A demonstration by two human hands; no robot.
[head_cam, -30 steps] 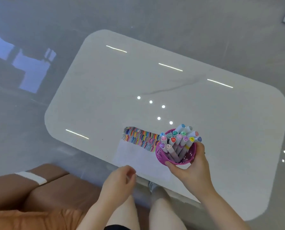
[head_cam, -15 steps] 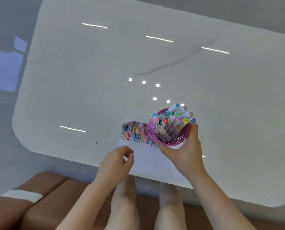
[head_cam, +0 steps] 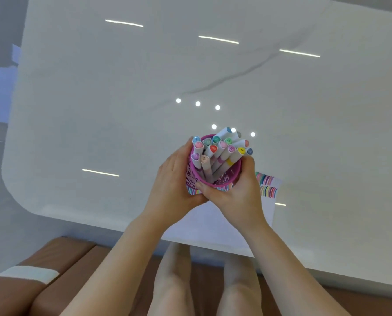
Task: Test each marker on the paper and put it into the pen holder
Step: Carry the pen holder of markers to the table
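A pink mesh pen holder is held above the table, tilted toward me, with both hands wrapped around it. My left hand grips its left side and my right hand grips its right side and lower rim. Several white markers with coloured caps stand packed inside it. Under my hands lies the white paper, with rows of coloured test strokes showing at its right; the rest of the strokes are hidden by the holder and hands.
The glossy white table has a rounded near-left corner and its front edge runs just behind my knees. A brown padded seat with a white strip sits at lower left. Grey floor lies to the left.
My left hand has come up from beside the paper and closed on the holder's left side. The view has moved closer and the holder now sits over the paper's stroke rows.
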